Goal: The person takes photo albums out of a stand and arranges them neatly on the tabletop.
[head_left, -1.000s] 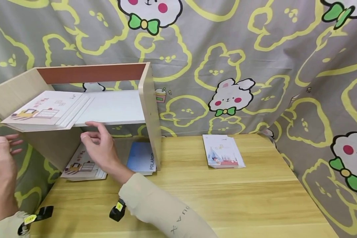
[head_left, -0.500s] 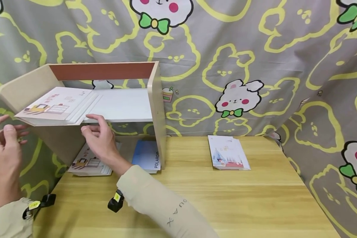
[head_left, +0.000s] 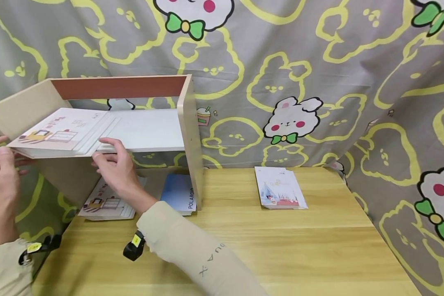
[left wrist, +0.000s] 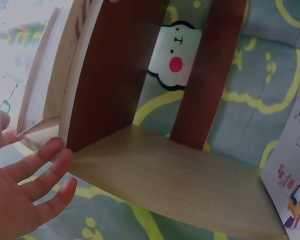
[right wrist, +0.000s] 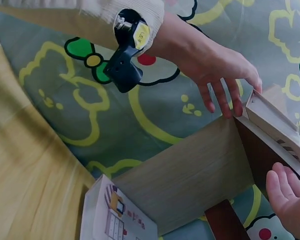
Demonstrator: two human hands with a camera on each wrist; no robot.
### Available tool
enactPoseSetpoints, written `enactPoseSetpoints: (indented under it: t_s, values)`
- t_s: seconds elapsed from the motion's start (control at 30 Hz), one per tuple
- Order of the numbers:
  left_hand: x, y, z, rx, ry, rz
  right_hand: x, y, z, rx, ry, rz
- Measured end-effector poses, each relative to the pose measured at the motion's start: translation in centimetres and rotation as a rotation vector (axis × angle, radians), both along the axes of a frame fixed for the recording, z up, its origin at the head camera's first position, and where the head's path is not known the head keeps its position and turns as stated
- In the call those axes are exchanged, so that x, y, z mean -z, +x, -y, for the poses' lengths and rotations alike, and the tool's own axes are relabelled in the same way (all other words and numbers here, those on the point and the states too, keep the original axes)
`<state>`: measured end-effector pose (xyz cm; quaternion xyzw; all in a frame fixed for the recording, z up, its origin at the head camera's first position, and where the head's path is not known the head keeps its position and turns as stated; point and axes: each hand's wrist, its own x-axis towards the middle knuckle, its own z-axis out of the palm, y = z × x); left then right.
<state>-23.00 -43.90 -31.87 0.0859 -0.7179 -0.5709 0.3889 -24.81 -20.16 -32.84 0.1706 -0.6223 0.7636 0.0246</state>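
Note:
A white book (head_left: 59, 129) with a digger on its cover lies on the upper shelf (head_left: 148, 130) of a small wooden bookcase, jutting past the front edge. At its front left corner my left hand (head_left: 0, 181) has its fingers spread. In the left wrist view the left hand's fingertips (left wrist: 55, 145) meet the shelf edge. My right hand (head_left: 114, 164) is at the book's front right corner, with index finger and thumb apart. In the right wrist view, the right hand (right wrist: 292, 197) has its fingers extended beside the shelf.
Below, a matching digger book (head_left: 107, 205) and a blue book marked POLAROID (head_left: 175, 193) lie in the lower compartment. Another white book (head_left: 279, 189) rests farther right on the wooden table (head_left: 251, 250). A patterned curtain (head_left: 229, 49) hangs behind the bookcase.
My left hand has come right to the book's left corner. My right hand has moved up and left, closer to the book's right corner. The head view has shifted slightly.

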Motion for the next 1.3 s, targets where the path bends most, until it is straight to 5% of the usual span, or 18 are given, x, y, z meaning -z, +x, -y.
enactPoseSetpoints:
  t_s: [0.5,0.87,1.3]
  values:
    - [-0.2,-0.4,-0.6,0.12,0.2,-0.154,-0.9,-0.1,1.3,-0.025,-0.004,0.046]
    - [-0.4,-0.7,-0.5,0.211,0.36,-0.189,-1.1,0.1,1.9,-0.03,-0.02,0.085]
    - [-0.9,-0.8,-0.4,0.246,0.29,-0.179,-1.9,0.5,3.1,0.056,-0.01,0.13]
